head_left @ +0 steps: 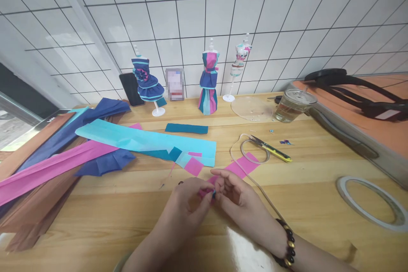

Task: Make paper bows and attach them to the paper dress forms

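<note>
My left hand [188,199] and my right hand [237,195] meet low in the middle of the head view. Both are closed, fingertips pinching a small piece of pink and blue crepe paper [207,192], mostly covered by the fingers. Just beyond my right hand lies a pink paper strip [244,165]. Small pink, light blue and teal paper squares [194,166] overlap ahead of my left hand, on the end of a wide turquoise strip [159,140]. To the right, a slim yellow-and-black cutting tool [272,150] rests across a narrow tape ring [244,151].
Three miniature dress forms stand by the tiled wall: blue dress [149,80], striped dress [208,87], patterned top [241,57]. Long paper strips [63,157] pile at left. Rightward are a lidded glass [293,106] and a larger tape roll [347,204]. A phone [129,89] leans behind.
</note>
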Demonstrator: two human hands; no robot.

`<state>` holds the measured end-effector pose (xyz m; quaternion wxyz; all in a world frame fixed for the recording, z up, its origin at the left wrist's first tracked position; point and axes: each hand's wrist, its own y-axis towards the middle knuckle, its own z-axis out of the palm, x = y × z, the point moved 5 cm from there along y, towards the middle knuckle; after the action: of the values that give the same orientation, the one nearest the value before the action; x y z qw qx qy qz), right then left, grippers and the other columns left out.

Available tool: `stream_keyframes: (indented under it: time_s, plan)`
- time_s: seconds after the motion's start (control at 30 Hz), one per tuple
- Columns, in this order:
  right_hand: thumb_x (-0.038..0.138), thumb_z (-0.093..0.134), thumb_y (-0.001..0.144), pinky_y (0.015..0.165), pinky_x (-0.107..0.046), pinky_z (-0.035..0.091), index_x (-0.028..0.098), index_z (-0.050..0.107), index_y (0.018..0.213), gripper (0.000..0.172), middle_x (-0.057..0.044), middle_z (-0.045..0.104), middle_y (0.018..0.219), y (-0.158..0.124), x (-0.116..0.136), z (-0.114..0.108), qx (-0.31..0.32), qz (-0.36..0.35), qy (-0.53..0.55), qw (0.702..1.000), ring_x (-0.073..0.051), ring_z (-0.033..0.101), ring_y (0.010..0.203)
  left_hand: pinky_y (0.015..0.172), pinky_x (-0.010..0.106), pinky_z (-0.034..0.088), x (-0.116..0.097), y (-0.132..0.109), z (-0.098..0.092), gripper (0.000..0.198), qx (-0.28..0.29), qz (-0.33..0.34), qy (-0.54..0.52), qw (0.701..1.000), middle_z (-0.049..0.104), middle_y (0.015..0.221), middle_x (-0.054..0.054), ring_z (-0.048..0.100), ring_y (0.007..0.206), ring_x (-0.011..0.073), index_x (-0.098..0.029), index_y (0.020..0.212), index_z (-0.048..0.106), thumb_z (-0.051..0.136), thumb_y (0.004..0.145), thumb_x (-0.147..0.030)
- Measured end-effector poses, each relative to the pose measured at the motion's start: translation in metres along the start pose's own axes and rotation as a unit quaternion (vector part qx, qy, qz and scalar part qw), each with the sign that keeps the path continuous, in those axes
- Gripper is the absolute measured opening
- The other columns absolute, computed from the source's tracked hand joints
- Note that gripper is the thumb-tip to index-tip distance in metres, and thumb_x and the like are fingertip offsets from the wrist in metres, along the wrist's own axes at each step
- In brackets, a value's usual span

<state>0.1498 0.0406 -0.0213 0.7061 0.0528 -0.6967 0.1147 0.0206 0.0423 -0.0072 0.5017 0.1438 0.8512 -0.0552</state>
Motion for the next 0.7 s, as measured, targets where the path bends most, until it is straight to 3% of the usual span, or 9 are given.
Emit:
stream_keyframes:
  time_s: [0.43, 0.7]
  plan:
    - [0.018, 0.054, 0.077, 0.068, -0.026, 0.044, 0.021, 0.049, 0.112, 0.036, 0.002, 0.051, 0.074, 0.0018, -0.0019, -0.0022, -0.004, -0.006, 0.003, 1.0, -0.012, 0.051, 0.069, 0.069, 0.026, 0.046, 0.0064, 0.0, -0.0002, 0.016, -0.003, -0.028, 0.028, 0.999, 0.068, 0.073, 0.0, 0.061, 0.07, 0.0151, -0.019, 0.08, 0.066, 0.051, 0.079, -0.02]
    - [0.017, 0.056, 0.074, 0.069, -0.027, 0.044, 0.02, 0.05, 0.109, 0.036, 0.002, 0.052, 0.074, 0.0038, -0.0029, -0.0054, -0.025, 0.008, 0.012, 1.0, -0.012, 0.051, 0.069, 0.064, 0.025, 0.044, 0.0071, 0.0017, -0.0013, 0.016, -0.001, -0.034, 0.025, 0.999, 0.062, 0.063, 0.0, 0.057, 0.064, 0.0142, -0.017, 0.066, 0.059, 0.049, 0.078, -0.021]
